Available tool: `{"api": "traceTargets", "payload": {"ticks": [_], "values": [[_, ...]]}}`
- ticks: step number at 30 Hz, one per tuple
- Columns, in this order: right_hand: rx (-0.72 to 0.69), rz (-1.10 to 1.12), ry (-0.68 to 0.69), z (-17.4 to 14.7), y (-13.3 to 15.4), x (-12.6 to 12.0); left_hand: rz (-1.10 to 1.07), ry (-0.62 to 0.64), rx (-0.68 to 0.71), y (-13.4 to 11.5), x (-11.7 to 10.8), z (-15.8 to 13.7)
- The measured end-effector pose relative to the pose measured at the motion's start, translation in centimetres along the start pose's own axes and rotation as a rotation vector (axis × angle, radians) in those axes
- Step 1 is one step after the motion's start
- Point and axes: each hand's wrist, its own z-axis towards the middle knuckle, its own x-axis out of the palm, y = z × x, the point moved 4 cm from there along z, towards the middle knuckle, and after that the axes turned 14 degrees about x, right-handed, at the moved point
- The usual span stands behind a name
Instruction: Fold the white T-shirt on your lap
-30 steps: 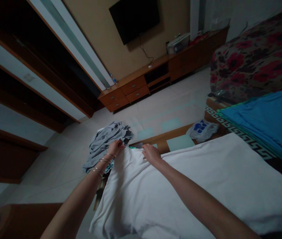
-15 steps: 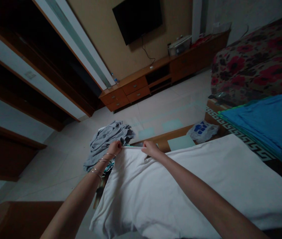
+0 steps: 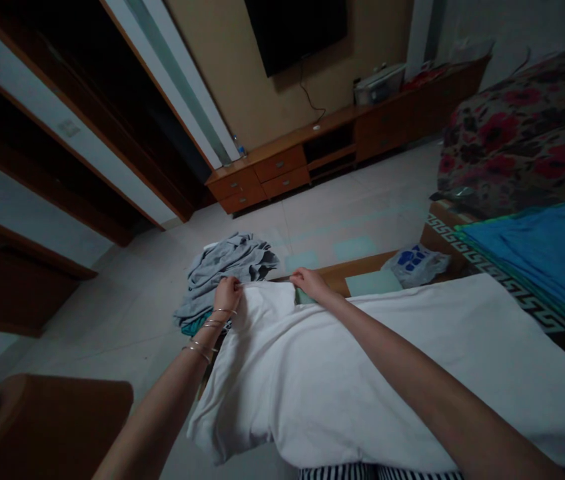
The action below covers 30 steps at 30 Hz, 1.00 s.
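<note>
A white T-shirt [image 3: 332,373] lies spread over a low table, its near edge hanging toward my striped clothing. My left hand [image 3: 227,293], with several thin bangles at the wrist, pinches one corner of the shirt's far sleeve. At the other corner of that sleeve, my right hand [image 3: 308,283] is closed on the edge between thumb and fingers. The sleeve lies stretched between the two hands. Just beyond my left hand is a heap of grey clothes [image 3: 222,263] with some teal cloth under it.
Folded blue shirts [image 3: 542,253] lie at the right on the patterned table edge [image 3: 492,270]. A plastic bag with blue marks [image 3: 417,263] sits behind the white shirt. A wooden TV cabinet [image 3: 282,173] and a floral sofa [image 3: 522,133] stand farther off; a brown wooden piece [image 3: 52,427] is at lower left.
The sleeve now lies flatter and more fully spread out between my hands. My right hand has shifted slightly up and right with its edge. The camera view has turned a little.
</note>
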Motion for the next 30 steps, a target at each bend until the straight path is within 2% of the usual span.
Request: {"api": "traceTargets", "payload": {"ticks": [3, 6, 10, 13, 16, 19, 22, 27, 30], "values": [[-0.116, -0.107, -0.067, -2.7, -2.4, -2.2, -0.035, -0.069, -0.016, 0.1, -0.6, -2.5], [-0.290, -0.322, -0.178, -6.8, -5.7, -5.7, -0.072, -0.124, -0.020, 1.1, -1.5, -7.0], [-0.349, -0.458, -0.314, -13.1, -10.9, -11.0, -0.052, -0.027, -0.073, 2.6, -1.5, -13.6], [-0.322, -0.528, -0.398, -17.7, -14.2, -13.9, -0.082, 0.034, -0.075, 2.5, -0.7, -16.6], [-0.285, -0.591, -0.476, -21.5, -16.7, -15.7, -0.036, 0.084, -0.098, 1.6, 0.3, -17.5], [-0.219, -0.653, -0.544, -24.6, -19.3, -17.2, 0.147, 0.130, -0.181, 0.5, 0.8, -17.5], [-0.151, -0.731, -0.599, -27.1, -21.7, -18.4, 0.256, 0.147, -0.166, -0.4, 0.9, -17.4], [-0.077, -0.814, -0.611, -28.8, -23.4, -19.3, 0.218, 0.191, -0.261, 0.2, 1.0, -17.4], [-0.108, -0.821, -0.560, -28.6, -23.5, -19.6, 0.187, 0.256, -0.239, 0.8, 1.3, -17.2]]}}
